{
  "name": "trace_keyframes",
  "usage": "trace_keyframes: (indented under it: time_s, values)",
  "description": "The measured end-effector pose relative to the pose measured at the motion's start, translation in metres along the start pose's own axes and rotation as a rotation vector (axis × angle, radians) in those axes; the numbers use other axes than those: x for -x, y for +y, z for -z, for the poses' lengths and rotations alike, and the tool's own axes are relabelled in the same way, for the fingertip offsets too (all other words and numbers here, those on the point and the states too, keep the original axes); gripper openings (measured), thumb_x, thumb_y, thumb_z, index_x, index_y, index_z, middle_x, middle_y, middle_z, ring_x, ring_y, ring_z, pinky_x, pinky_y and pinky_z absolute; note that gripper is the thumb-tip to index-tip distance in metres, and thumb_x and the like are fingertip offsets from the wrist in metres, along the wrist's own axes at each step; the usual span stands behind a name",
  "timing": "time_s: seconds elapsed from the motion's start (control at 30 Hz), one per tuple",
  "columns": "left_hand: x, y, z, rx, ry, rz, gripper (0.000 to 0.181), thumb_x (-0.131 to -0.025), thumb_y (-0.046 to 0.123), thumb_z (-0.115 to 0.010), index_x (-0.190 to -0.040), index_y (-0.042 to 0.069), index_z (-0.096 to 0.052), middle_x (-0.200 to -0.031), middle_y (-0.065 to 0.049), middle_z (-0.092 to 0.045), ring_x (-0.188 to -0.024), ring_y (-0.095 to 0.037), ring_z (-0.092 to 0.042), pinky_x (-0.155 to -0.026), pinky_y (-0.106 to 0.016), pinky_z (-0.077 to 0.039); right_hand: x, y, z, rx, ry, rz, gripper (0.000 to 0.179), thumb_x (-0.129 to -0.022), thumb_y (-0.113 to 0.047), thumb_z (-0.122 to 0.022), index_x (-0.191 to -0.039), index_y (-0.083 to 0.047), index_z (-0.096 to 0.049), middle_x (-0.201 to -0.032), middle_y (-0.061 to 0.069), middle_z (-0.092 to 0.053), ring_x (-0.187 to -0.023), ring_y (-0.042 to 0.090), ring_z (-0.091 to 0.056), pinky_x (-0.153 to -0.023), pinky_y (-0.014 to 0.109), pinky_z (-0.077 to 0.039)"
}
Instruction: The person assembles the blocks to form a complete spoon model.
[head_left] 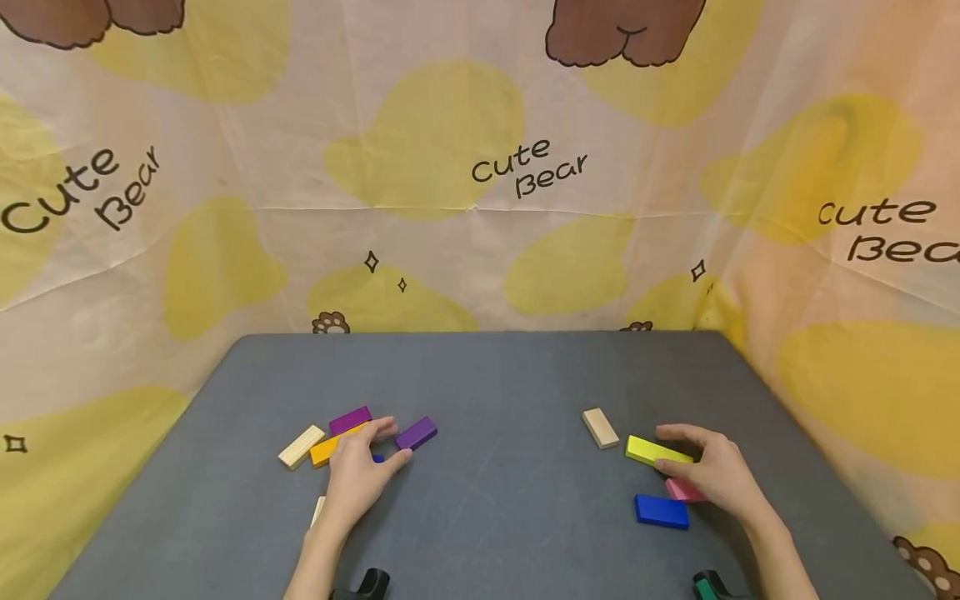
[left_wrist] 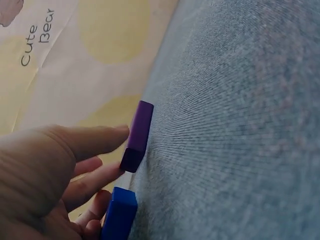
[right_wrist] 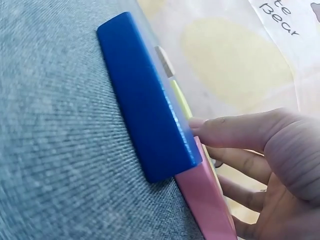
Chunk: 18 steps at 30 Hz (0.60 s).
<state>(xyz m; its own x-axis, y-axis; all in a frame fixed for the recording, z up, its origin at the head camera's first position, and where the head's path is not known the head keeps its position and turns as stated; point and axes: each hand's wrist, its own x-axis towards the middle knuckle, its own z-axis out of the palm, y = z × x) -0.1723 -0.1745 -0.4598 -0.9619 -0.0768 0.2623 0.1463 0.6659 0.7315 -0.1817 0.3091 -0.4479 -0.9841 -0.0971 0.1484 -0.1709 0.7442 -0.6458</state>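
Observation:
In the head view my left hand hovers among blocks on the left, thumb and fingers spread. A purple block lies just off its fingertips; the left wrist view shows the thumb close beside this block, contact unclear. A blue block sits under the fingers, mostly hidden from above. An orange block is partly covered by the hand. My right hand reaches over a yellow-green block, its thumb at the near edge and fingers apart beyond it. Below that hand lies a pink block, partly hidden, beside another blue block.
A magenta block and a pale wooden block lie at the left; another pale block shows behind the left wrist. One more pale block lies right of centre. The grey table meets a printed curtain behind.

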Motion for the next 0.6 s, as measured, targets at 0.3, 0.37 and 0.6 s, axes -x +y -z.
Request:
trace_keyframes:
  time_s: [0.3,0.37,0.6]
  values:
    - [0.0022,0.0006,-0.0050,-0.046,0.047,-0.013,0.044,-0.076,0.009,-0.086,-0.115,-0.003,-0.068,-0.103,-0.014,-0.072,-0.110,-0.040,-0.056,-0.099,-0.057,-0.029,0.0004,0.0028,-0.0018,-0.012,-0.039,-0.043,0.045,-0.076,-0.025,-0.087,-0.115,-0.009,-0.072,-0.109,0.007,-0.070,-0.097,0.024,-0.060,-0.079,0.037,-0.050]
    - [0.0025,0.0008,-0.0052,-0.053,0.065,-0.023,0.042,-0.075,0.007,-0.086,-0.112,-0.003,-0.069,-0.101,-0.014,-0.072,-0.109,-0.040,-0.058,-0.097,-0.056,-0.031,0.0002,0.0027,-0.0020,-0.016,-0.047,-0.055,0.044,-0.077,-0.025,-0.086,-0.115,-0.008,-0.072,-0.109,0.007,-0.070,-0.096,0.025,-0.060,-0.078,0.038,-0.050]
    - [0.0016,0.0017,-0.0054,-0.073,0.066,0.016,0.044,-0.074,0.015,-0.088,-0.111,0.000,-0.070,-0.099,-0.012,-0.073,-0.107,-0.039,-0.059,-0.093,-0.055,-0.035,-0.0011,0.0037,-0.0027,-0.022,-0.044,-0.057,0.041,-0.077,-0.022,-0.086,-0.114,-0.008,-0.073,-0.108,0.007,-0.070,-0.094,0.024,-0.060,-0.078,0.038,-0.050]
